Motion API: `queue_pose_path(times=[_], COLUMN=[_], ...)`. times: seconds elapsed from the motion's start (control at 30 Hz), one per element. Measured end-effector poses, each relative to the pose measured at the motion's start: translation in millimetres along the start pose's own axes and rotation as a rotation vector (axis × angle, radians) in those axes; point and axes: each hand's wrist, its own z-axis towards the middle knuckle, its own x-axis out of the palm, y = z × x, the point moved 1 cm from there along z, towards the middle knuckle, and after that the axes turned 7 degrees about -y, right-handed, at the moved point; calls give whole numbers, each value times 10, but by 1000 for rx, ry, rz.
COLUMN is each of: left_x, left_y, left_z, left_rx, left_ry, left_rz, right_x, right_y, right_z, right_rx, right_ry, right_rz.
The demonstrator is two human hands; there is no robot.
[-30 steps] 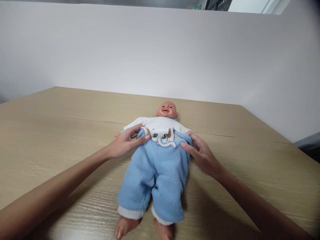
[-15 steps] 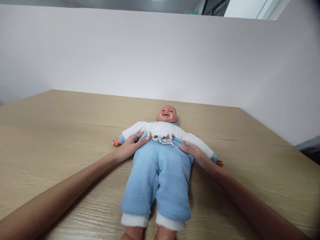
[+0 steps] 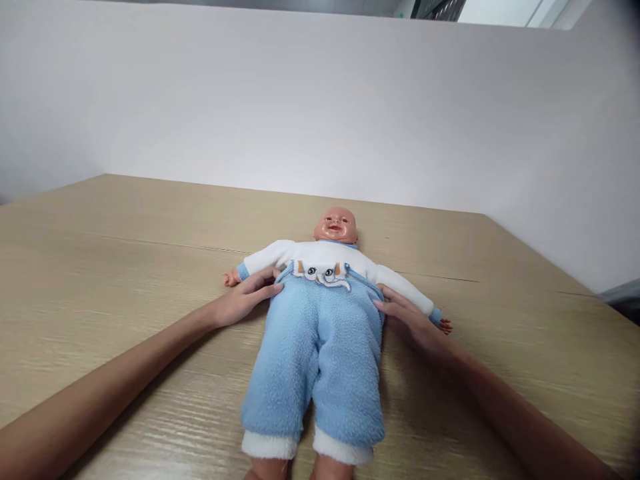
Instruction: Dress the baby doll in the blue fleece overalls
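Observation:
A baby doll (image 3: pixel 335 225) lies on its back on the wooden table (image 3: pixel 125 267), head away from me. It wears a white top and fluffy light-blue overalls (image 3: pixel 320 347) with an elephant patch on the bib. My left hand (image 3: pixel 245 300) rests against the doll's left flank at the waist, fingers stretched along the blue fabric. My right hand (image 3: pixel 407 320) lies against the other flank, fingers flat beside the overalls, under the doll's white sleeve. Neither hand pinches the cloth.
A plain white partition (image 3: pixel 320 113) stands along the table's far edge. The table's right edge runs diagonally at the right, with a dark gap beyond it (image 3: pixel 623 300).
The bib was pulled up over the doll's chest and let go. Both hands have slid down from gripping the waistband to lying flat at the doll's sides. The doll's arms now lie spread out.

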Motion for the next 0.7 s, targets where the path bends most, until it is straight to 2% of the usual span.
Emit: queue_pose_path(times=[0.13, 0.23, 0.33, 0.43, 0.57, 0.7], left_x=[-187, -213, -153, -69, 54, 229], left_y=[21, 42, 72, 98, 112, 128], left_z=[-39, -58, -62, -63, -75, -115], left_rx=[197, 234, 196, 146, 22, -158], left_ry=[179, 201, 162, 146, 101, -41], left_rz=[111, 185, 151, -32, -289, -642], right_x=[-228, -163, -35, 39, 144, 309], right_y=[43, 91, 63, -24, -94, -41], right_z=[-96, -145, -142, -141, -190, -234], right_rx=[-149, -185, -163, -137, 46, 203], right_ry=[224, 242, 167, 141, 69, 78], right_rz=[-274, -271, -180, -107, 119, 404])
